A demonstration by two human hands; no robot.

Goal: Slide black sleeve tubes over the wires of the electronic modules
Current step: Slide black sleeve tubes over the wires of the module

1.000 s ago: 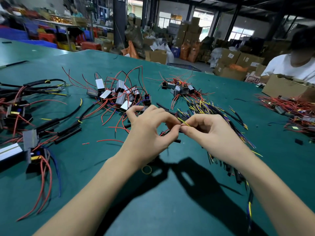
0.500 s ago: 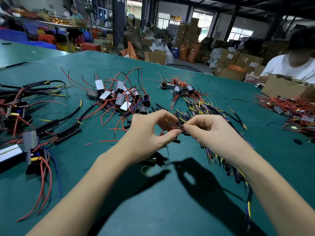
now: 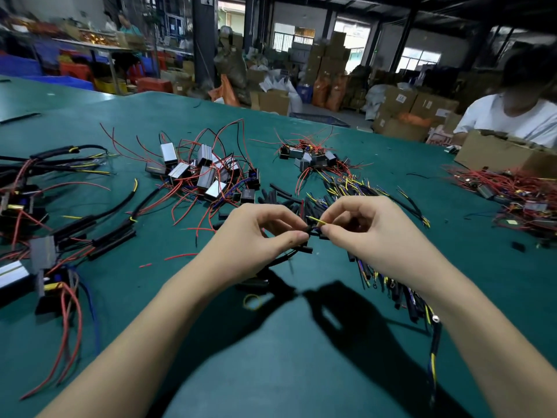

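Note:
My left hand (image 3: 259, 233) pinches a short black sleeve tube (image 3: 312, 231) between thumb and forefinger above the green table (image 3: 271, 357). My right hand (image 3: 370, 230) pinches a thin yellow wire (image 3: 317, 220) whose tip points left at the tube's mouth. Dark wires trail down from my left hand to a black module (image 3: 253, 282) lying on the table, partly under my wrist. Loose black sleeve tubes (image 3: 280, 191) lie just beyond my hands. Beside them is a heap of yellow-tipped wires (image 3: 352, 185).
Silver modules with red wires (image 3: 199, 173) are heaped at centre left, a smaller heap (image 3: 310, 158) sits behind. Sleeved harnesses (image 3: 105, 236) lie left. A person in white (image 3: 512, 116) sits far right behind a cardboard box (image 3: 497, 152) and red wires (image 3: 512, 191).
Both hands dropped slightly toward the table and stayed together. The yellow wire now shows between my fingertips, lined up with the black tube.

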